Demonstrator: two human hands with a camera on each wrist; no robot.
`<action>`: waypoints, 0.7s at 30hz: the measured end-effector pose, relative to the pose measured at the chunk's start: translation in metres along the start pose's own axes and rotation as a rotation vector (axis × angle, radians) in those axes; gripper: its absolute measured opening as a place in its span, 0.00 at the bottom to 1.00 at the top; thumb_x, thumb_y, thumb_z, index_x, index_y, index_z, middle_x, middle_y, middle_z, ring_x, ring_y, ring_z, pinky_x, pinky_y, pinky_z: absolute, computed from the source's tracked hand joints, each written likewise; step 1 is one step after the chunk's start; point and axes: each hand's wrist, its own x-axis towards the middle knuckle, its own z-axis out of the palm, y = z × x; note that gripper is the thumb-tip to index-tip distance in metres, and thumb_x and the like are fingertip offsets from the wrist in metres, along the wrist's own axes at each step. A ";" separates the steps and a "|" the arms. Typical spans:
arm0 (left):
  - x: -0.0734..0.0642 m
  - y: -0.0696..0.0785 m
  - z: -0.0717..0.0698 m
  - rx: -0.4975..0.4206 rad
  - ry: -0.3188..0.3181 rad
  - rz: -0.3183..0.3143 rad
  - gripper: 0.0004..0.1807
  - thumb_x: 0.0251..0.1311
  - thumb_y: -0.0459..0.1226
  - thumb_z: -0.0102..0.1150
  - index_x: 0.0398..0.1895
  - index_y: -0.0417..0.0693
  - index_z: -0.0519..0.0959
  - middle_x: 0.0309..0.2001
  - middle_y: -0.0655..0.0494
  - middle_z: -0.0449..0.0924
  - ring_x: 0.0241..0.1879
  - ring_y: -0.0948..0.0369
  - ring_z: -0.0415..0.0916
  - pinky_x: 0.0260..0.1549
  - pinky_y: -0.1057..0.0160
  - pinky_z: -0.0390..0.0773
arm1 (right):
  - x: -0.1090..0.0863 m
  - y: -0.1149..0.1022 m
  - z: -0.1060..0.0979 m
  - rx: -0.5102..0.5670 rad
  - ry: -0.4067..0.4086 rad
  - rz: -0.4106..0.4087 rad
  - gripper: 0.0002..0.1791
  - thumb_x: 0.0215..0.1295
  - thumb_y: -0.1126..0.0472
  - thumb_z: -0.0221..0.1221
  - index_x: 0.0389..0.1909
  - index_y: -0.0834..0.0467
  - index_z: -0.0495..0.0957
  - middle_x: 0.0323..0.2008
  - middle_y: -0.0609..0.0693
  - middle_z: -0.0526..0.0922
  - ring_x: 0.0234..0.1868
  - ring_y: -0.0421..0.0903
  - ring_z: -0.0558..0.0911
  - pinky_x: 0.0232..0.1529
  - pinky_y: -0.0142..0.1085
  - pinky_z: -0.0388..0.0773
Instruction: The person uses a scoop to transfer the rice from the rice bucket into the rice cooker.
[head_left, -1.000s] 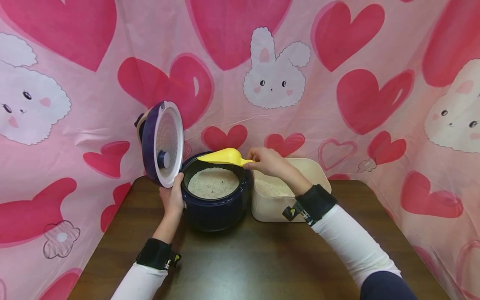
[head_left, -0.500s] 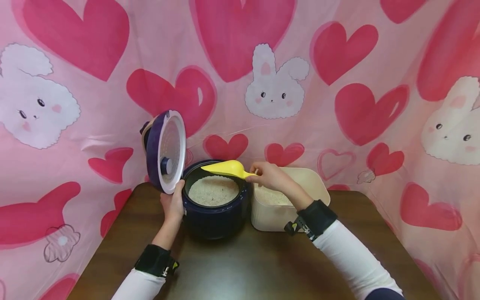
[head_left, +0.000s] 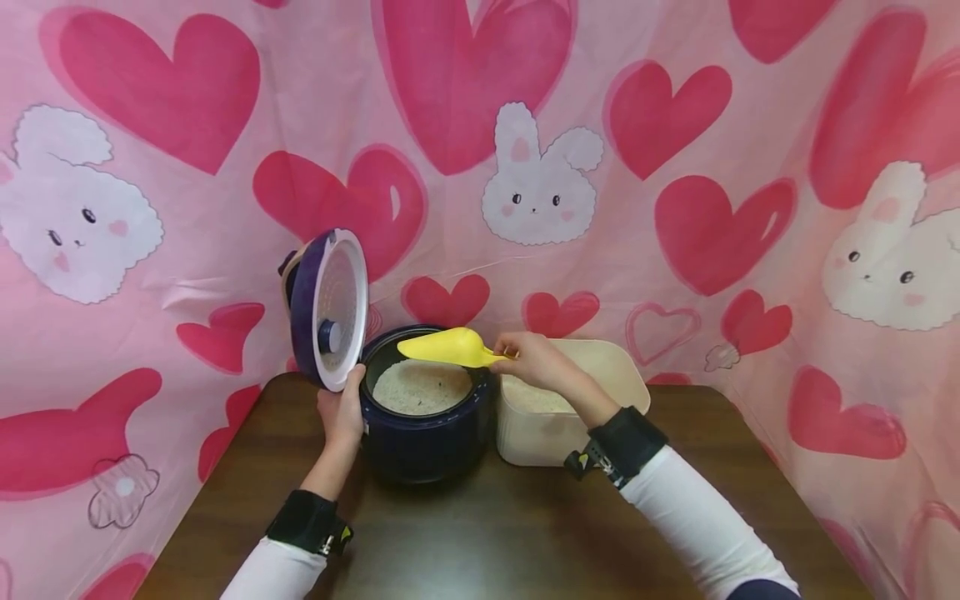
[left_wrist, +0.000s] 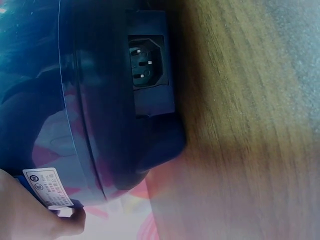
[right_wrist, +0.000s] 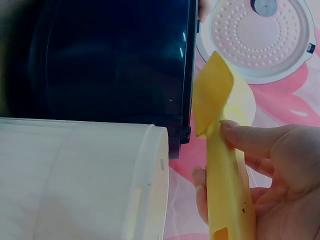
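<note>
A dark blue rice cooker stands on the table, a bed of white rice in its pot. Its raised lid stands upright on the left, pale inner side toward the pot. My left hand holds the lid's lower edge beside the cooker's rim, thumb on the lid; the left wrist view shows only part of this hand, by a label. My right hand grips a yellow scoop by its handle. The scoop hangs above the pot, its bowl pointing left. Whether it contains rice I cannot tell.
Close to the cooker's right side stands a cream-coloured bin with rice inside. Both rest on a dark wooden table. A pink curtain with hearts and rabbits surrounds the table's back and sides. A power socket shows on the cooker's side.
The scoop has turned a little, so more of its bowl's yellow surface faces the head camera. The left hand stays at the lid. The whole head view has shifted slightly.
</note>
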 end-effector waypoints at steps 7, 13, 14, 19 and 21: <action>0.001 0.001 0.002 -0.026 0.022 0.017 0.29 0.66 0.52 0.63 0.57 0.36 0.76 0.51 0.45 0.78 0.48 0.54 0.70 0.54 0.66 0.66 | -0.007 0.006 -0.003 0.018 0.025 -0.008 0.08 0.67 0.58 0.70 0.42 0.57 0.84 0.38 0.51 0.85 0.42 0.50 0.79 0.42 0.39 0.82; 0.002 0.000 0.001 -0.026 0.018 0.021 0.28 0.67 0.52 0.62 0.56 0.37 0.76 0.49 0.47 0.78 0.47 0.56 0.70 0.52 0.66 0.66 | -0.024 0.017 -0.008 0.196 -0.021 0.037 0.10 0.70 0.55 0.67 0.46 0.56 0.84 0.39 0.51 0.84 0.40 0.51 0.80 0.43 0.40 0.82; 0.001 0.000 0.001 -0.018 0.017 0.015 0.28 0.67 0.52 0.62 0.56 0.37 0.76 0.50 0.46 0.78 0.47 0.55 0.70 0.52 0.66 0.66 | -0.030 0.020 -0.009 0.237 -0.030 0.055 0.11 0.70 0.55 0.67 0.46 0.57 0.84 0.39 0.52 0.84 0.39 0.51 0.81 0.42 0.40 0.83; 0.000 -0.001 0.000 -0.001 0.009 0.008 0.30 0.67 0.53 0.62 0.57 0.35 0.76 0.52 0.42 0.78 0.48 0.54 0.71 0.52 0.67 0.66 | -0.066 0.039 -0.010 0.397 -0.053 0.126 0.14 0.72 0.53 0.64 0.48 0.61 0.82 0.38 0.57 0.84 0.37 0.53 0.82 0.39 0.40 0.80; 0.000 0.001 -0.001 0.005 0.012 0.010 0.30 0.67 0.53 0.62 0.56 0.35 0.76 0.51 0.42 0.78 0.47 0.54 0.71 0.51 0.67 0.66 | -0.082 0.045 -0.011 0.436 -0.042 0.127 0.14 0.73 0.54 0.64 0.48 0.61 0.82 0.38 0.58 0.84 0.37 0.54 0.82 0.39 0.40 0.79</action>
